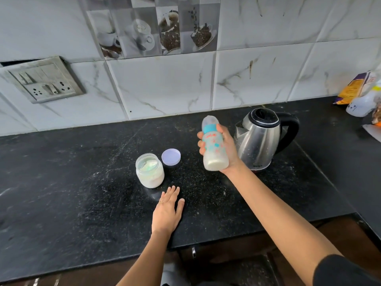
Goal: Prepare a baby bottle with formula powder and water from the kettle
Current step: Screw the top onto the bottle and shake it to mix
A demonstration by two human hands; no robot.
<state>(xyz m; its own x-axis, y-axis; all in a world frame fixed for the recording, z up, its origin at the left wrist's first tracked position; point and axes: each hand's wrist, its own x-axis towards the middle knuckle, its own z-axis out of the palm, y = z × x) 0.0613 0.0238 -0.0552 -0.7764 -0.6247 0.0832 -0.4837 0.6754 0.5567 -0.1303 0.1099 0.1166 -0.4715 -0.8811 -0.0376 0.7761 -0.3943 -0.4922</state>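
My right hand (226,149) grips a capped baby bottle (213,145) with a teal ring and printed pattern, held above the counter and tilted slightly left. Milky white liquid fills its lower part. A steel kettle (260,139) with black lid and handle stands just right of it. To the left an open jar of white formula powder (149,170) stands on the black counter (72,182), a scoop lying inside it. Its lilac lid (171,157) lies beside the jar. My left hand (168,211) rests flat on the counter, fingers apart, just below the jar.
A switch and socket plate (44,79) sits on the tiled wall at left. Packets and a spray bottle (362,96) crowd the counter's far right corner. The counter's front edge runs just below my left wrist, with dark cabinets underneath.
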